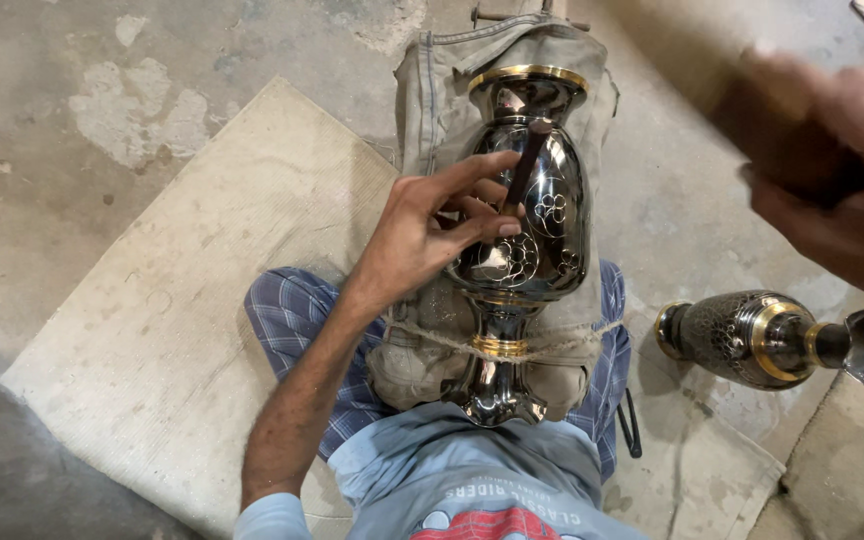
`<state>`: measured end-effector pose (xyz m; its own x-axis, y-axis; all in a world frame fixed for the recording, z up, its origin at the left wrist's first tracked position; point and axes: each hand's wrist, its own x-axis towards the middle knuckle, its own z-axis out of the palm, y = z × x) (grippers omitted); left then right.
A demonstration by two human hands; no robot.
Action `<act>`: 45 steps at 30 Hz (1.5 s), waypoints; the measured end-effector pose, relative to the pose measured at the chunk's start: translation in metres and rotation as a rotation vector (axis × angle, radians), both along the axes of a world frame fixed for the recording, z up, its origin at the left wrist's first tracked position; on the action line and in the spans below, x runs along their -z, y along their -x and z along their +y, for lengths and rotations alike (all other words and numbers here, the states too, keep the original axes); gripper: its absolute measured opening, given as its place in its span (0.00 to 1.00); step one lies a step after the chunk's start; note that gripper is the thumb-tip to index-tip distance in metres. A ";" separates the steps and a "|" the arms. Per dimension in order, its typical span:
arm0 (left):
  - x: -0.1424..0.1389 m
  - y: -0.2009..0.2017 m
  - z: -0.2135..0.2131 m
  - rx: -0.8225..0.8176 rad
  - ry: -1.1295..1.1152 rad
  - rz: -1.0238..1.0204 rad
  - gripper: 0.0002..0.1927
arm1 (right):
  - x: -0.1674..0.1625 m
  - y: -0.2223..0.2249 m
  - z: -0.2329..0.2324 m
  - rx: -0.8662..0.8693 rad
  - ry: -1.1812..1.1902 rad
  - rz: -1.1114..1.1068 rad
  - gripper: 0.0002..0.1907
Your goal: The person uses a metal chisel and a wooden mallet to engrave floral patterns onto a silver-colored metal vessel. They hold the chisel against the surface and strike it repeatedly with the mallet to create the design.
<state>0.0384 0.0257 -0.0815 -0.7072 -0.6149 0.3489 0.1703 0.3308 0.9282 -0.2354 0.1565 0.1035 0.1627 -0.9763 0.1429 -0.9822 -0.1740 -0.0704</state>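
A dark polished metal vase (537, 250) with gold bands and engraved flower patterns lies on its side on a padded cloth cushion (442, 110), tied down by a string across its neck. My left hand (432, 230) rests on the vase body and pinches a thin dark chisel (526, 165), its tip touching the vase. My right hand (832, 170), blurred and raised at the upper right, grips a wooden mallet (692, 60).
A second engraved dark vase (742, 335) with gold bands lies on the floor at right. A pale mat (182, 300) covers the concrete floor on the left. My legs in blue checked cloth (287, 320) lie under the cushion.
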 end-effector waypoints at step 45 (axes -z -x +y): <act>-0.012 -0.006 -0.014 0.115 0.295 -0.162 0.22 | 0.106 0.071 0.077 0.061 0.291 0.248 0.30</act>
<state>0.0440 0.0117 -0.0700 -0.8264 -0.4180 0.3774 0.0805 0.5756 0.8138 -0.3068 0.2339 -0.0024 0.1703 -0.9094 0.3794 -0.9723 -0.0927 0.2144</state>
